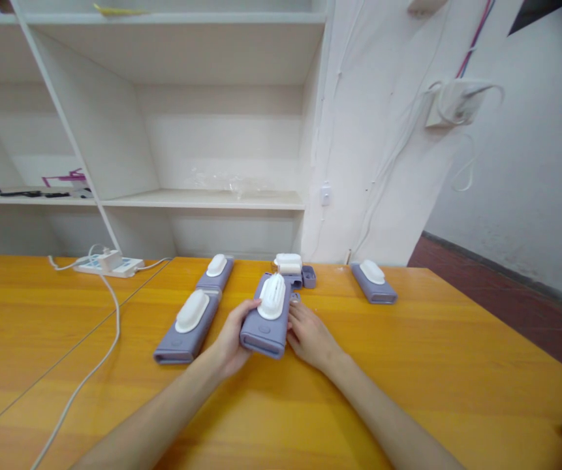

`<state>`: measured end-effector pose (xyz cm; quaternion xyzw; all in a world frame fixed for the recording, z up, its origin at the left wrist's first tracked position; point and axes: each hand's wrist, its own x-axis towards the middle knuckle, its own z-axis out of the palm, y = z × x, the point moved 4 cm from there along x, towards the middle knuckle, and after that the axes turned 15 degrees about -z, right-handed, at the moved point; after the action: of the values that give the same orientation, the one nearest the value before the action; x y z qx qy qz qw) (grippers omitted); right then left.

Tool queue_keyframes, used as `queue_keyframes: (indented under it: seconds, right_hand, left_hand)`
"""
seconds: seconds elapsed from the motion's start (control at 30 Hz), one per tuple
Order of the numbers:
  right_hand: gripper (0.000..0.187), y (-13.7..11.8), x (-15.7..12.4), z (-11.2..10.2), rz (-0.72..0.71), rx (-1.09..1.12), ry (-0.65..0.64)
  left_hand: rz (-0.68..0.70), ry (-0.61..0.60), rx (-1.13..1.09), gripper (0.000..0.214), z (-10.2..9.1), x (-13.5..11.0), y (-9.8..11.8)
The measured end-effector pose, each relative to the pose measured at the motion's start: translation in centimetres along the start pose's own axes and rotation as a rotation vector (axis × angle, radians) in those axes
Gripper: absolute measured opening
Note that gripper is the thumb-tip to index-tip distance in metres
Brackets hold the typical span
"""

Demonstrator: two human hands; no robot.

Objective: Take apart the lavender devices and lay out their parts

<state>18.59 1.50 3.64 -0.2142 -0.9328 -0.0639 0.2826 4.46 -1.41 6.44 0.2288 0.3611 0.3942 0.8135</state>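
My left hand (236, 336) is closed around a lavender box-shaped device (262, 329) and lifts it at a tilt above the table. Its thumb presses against the white oval piece (271, 297) on the top face. Close against the device's right edge is my right hand (312, 336), its fingers bent together; what they pinch is hidden. Just beyond those fingertips shows a small lavender part (295, 297); I cannot tell if it is held or lying down. Behind, a white rounded piece (288, 262) sits by several small lavender parts (309, 277).
Similar lavender devices with white ovals lie at left (177, 346), behind it (217, 279) and at right (378, 292). A power strip (126, 266) with a white cable (114, 339) occupies the wooden table's (457, 365) left side. White shelves (207, 199) stand behind.
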Motion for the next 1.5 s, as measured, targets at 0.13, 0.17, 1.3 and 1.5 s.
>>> queue_keyframes:
  seconds: [0.13,0.17,1.3,1.5]
  right_hand:
    - [0.034,2.1,-1.6,-1.0,0.149,-0.174,-0.039]
    - [0.035,2.6,-2.1,-1.4,0.183,-0.219,-0.049]
    - [0.086,5.0,-5.0,-0.2,0.494,0.319,0.159]
    - [0.079,4.7,-4.6,-0.5,0.493,0.314,0.193]
  left_hand:
    - [-0.026,0.056,0.071,0.039,-0.6,1.6,-0.2]
    - [-0.037,0.07,0.087,0.038,-0.9,1.9,-0.2]
    - [0.3,0.185,1.174,0.029,-0.8,8.3,5.0]
    - [0.772,0.273,1.678,0.04,4.0,5.2,3.4]
